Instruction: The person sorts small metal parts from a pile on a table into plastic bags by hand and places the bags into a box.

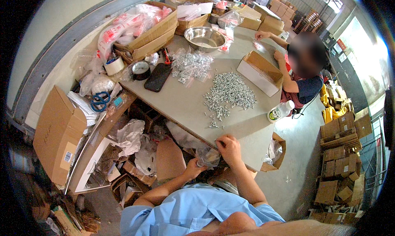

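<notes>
Below the table's near edge, my left hand (193, 169) is closed on a small clear plastic bag (209, 157). The bag hangs over my lap, and what lies in it is hard to make out. My right hand (229, 149) rests at the table edge with its fingers curled together; anything between them is too small or hidden to name. Just beyond it on the grey table (177, 108) spreads a heap of loose silver screws (231, 94), with a few strays on its near side. Filled clear bags of screws (191, 66) are piled to the left of the heap.
A phone (158, 77), tape roll (141, 70) and metal bowl (205, 38) stand left and back. An open white box (261, 73) and bottle (281, 111) are to the right, near a seated co-worker (304, 81). Blue scissors (100, 101) lie at left.
</notes>
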Motion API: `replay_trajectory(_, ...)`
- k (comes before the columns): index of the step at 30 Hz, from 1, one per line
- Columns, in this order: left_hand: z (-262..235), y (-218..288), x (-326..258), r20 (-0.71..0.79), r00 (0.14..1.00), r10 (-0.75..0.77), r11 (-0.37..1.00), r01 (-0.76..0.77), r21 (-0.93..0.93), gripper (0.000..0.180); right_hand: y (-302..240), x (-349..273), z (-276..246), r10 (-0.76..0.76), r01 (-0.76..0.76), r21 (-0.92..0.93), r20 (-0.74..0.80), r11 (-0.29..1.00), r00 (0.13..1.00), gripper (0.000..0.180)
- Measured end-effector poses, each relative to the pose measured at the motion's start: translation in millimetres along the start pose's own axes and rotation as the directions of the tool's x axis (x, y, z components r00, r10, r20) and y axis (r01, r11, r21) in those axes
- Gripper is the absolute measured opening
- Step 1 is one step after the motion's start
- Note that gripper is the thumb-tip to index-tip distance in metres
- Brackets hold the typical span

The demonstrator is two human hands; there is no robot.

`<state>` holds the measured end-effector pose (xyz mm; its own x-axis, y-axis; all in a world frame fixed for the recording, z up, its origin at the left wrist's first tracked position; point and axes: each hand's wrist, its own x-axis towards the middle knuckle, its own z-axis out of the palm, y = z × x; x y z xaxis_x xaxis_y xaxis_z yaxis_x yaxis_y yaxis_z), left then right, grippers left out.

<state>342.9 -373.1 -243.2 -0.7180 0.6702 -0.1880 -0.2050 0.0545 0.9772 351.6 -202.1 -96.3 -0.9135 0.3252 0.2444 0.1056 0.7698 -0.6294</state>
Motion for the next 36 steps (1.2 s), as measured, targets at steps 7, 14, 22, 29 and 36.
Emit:
replay_trajectory(7, -2, -10, -1, -0.025, 0.990, 0.137, 0.990, -0.138, -0.041, 0.034, -7, 23, -7, 0.144, -0.158, 0.125, 0.114, 0.979, 0.983, 0.023)
replay_trajectory(14, -4, 18, -3, -0.020, 0.998, -0.067, 0.984, 0.070, 0.167, 0.040, 16, 55, 20, -0.049, 0.044, -0.070, -0.065, 0.997, 0.997, 0.027)
replay_trajectory(22, -5, 25, -5, -0.008, 0.999, -0.031, 0.983, 0.032, 0.180, 0.036, 13, 46, 20, -0.031, 0.025, -0.063, -0.096, 0.998, 0.995, 0.024)
replay_trajectory(29, -6, 12, -2, 0.012, 1.000, 0.019, 0.995, -0.020, 0.096, 0.050, 17, 40, 20, -0.096, 0.090, -0.052, -0.131, 0.995, 0.987, 0.021)
replay_trajectory(36, -7, 34, -6, 0.020, 0.998, -0.060, 0.991, 0.057, 0.124, 0.047, 8, 37, 17, -0.023, 0.009, -0.097, -0.145, 0.995, 0.989, 0.016)
